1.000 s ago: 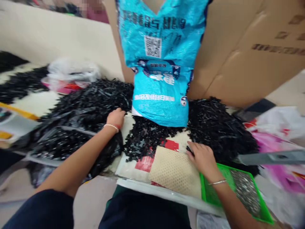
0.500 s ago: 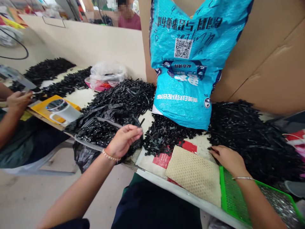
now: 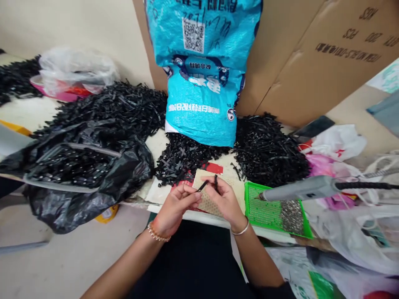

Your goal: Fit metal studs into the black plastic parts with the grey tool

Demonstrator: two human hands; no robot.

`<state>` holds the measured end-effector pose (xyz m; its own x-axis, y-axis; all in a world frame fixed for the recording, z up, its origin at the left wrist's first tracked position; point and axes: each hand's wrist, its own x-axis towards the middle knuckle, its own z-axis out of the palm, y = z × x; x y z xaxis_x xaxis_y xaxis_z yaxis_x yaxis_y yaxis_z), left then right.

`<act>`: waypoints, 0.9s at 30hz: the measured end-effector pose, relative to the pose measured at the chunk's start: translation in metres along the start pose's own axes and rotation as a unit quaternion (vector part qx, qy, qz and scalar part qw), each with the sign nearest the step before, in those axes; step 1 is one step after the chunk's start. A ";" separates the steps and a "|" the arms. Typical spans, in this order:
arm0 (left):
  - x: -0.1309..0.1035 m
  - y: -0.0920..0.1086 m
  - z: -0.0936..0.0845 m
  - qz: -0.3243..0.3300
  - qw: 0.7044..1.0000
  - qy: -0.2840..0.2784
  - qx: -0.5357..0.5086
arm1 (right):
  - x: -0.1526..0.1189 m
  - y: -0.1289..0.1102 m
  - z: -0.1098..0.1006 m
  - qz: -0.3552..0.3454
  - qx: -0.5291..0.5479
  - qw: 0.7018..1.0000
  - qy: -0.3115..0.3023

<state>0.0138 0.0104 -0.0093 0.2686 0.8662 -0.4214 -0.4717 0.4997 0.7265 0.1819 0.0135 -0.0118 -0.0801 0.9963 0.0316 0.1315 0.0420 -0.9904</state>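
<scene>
My left hand (image 3: 174,207) pinches a thin black plastic strip (image 3: 203,186) between thumb and fingers. Close beside it, my right hand (image 3: 227,202) has its fingers closed around another small black strip (image 3: 216,182). Both hands meet above a cream honeycomb-patterned pad (image 3: 237,187) at the table's front edge. Beyond them lies a heap of small black pieces (image 3: 177,160), some of them cross-shaped. A larger pile of black strips (image 3: 264,149) is at the right, and one more pile (image 3: 124,104) is at the left.
A blue woven sack (image 3: 202,120) stands behind the middle heap. On the right, a green tray (image 3: 247,203) holds small metal parts (image 3: 292,216), with a grey electric screwdriver (image 3: 299,189) over it. A black plastic bag (image 3: 134,160) lines a container of black parts on the left.
My hands, apart before, have come together over the pad. My right hand has come away from the right-hand pile with a black strip. The view has turned right, bringing the screwdriver into sight.
</scene>
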 end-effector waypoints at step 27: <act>-0.010 0.002 0.005 0.071 0.982 -0.023 0.172 | -0.026 -0.010 -0.009 -0.204 -0.218 0.954 0.007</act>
<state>0.0145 0.0023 -0.0011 0.2616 0.9225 -0.2837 -0.1981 0.3390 0.9197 0.1919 -0.0122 -0.0013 -0.2005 0.8908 0.4078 0.4916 0.4515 -0.7447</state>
